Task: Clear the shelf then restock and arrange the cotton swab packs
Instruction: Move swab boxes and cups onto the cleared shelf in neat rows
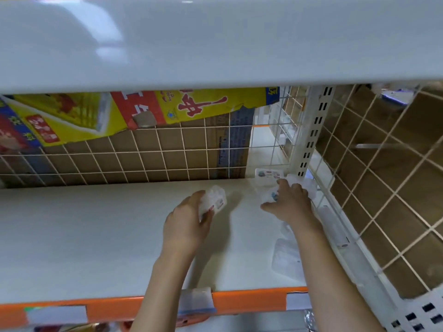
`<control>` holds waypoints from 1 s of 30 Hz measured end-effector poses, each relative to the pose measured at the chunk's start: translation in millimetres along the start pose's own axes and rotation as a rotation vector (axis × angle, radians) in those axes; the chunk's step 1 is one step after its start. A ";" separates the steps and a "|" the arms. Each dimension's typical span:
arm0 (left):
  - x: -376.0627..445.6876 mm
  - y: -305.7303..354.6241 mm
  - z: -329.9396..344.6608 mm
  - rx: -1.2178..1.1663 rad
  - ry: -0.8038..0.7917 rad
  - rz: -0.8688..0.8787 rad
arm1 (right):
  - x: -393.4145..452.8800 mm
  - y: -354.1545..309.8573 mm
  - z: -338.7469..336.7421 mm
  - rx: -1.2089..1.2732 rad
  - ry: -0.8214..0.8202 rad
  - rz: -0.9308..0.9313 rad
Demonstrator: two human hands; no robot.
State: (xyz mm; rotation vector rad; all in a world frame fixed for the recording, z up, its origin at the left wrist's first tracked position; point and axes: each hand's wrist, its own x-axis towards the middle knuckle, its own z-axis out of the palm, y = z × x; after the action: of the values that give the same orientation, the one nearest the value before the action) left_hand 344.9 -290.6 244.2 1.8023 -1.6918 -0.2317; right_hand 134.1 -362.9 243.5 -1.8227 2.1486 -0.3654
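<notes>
Both my arms reach onto a white shelf [96, 236] with an orange front lip. My left hand [187, 224] grips a clear cotton swab pack [215, 198] just above the shelf's middle. My right hand [290, 202] lies over another clear pack [272, 196] at the shelf's back right corner, fingers curled on it. One more pack [269, 174] stands against the rear grid behind that hand. A further clear pack [285, 257] lies flat on the shelf under my right forearm.
A white shelf [215, 44] overhangs close above. Wire grid panels [143, 152] close the back and right side [383, 188], with a slotted upright post [311, 140] in the corner. Cardboard boxes [96, 116] sit behind the grid. Price tags [196, 301] hang on the orange lip.
</notes>
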 end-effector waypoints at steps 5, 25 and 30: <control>2.0 -31.6 -25.1 -0.039 -0.008 -0.023 | -30.9 -36.8 13.9 0.226 0.189 -0.171; -17.2 -270.9 -183.1 -0.018 -0.078 -0.132 | -154.6 -274.8 169.6 0.362 0.116 -0.229; -23.3 -293.2 -200.3 -0.124 0.020 -0.159 | -170.3 -300.6 182.4 0.402 0.093 -0.278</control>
State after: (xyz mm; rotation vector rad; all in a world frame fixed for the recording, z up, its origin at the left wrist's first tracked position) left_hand 692.1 -214.4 228.9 1.8409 -1.4875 -0.3772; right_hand 503.7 -243.9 200.0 -1.8874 1.7127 -0.8904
